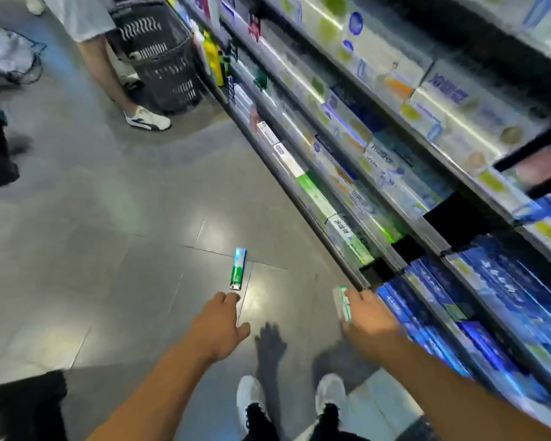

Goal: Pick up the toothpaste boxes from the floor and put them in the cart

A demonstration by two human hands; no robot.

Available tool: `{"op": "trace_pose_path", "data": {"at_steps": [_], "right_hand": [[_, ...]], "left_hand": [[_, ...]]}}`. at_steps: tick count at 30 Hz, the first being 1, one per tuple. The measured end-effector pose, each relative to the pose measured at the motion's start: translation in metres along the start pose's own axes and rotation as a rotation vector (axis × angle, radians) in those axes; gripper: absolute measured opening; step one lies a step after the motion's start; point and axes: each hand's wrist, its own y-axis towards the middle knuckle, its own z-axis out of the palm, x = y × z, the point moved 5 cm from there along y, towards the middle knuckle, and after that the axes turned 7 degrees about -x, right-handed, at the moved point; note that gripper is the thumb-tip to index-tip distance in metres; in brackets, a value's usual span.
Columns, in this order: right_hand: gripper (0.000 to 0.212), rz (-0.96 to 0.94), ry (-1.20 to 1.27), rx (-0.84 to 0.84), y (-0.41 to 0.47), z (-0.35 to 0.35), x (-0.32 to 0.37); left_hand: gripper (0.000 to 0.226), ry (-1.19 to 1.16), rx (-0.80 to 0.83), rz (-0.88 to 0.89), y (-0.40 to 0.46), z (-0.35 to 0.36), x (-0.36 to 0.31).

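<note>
A green, white and blue toothpaste box (238, 268) lies flat on the grey tiled floor. My left hand (221, 323) hovers just short of its near end, fingers apart and holding nothing. My right hand (368, 319) is closed around a second green and white toothpaste box (342, 302) close to the bottom shelf's edge. A dark plastic basket cart (163, 58) stands far up the aisle next to another person.
Shelves (395, 173) packed with toothpaste boxes run along the right side. Another person's legs and white shoe (147, 119) stand by the cart. A dark shape (23, 405) fills the bottom left corner. My own shoes (252, 399) are below my hands.
</note>
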Motion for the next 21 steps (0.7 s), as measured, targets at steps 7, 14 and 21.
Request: {"op": "trace_pose_path", "data": {"at_steps": [7,14,21], "right_hand": [[0.063,0.146,-0.076,0.127,0.149,0.204,-0.084],[0.073,0.253,-0.1,0.209,0.235,0.366,-0.164],[0.104,0.304,0.058,0.252,0.275,0.445,-0.201]], "left_hand": [[0.059,-0.051,-0.036,-0.049,0.207,0.161,0.059],[0.069,0.001,-0.096,-0.089,0.368,0.286,0.134],[0.085,0.1,-0.065,-0.148,0.462,0.345,0.172]]}}
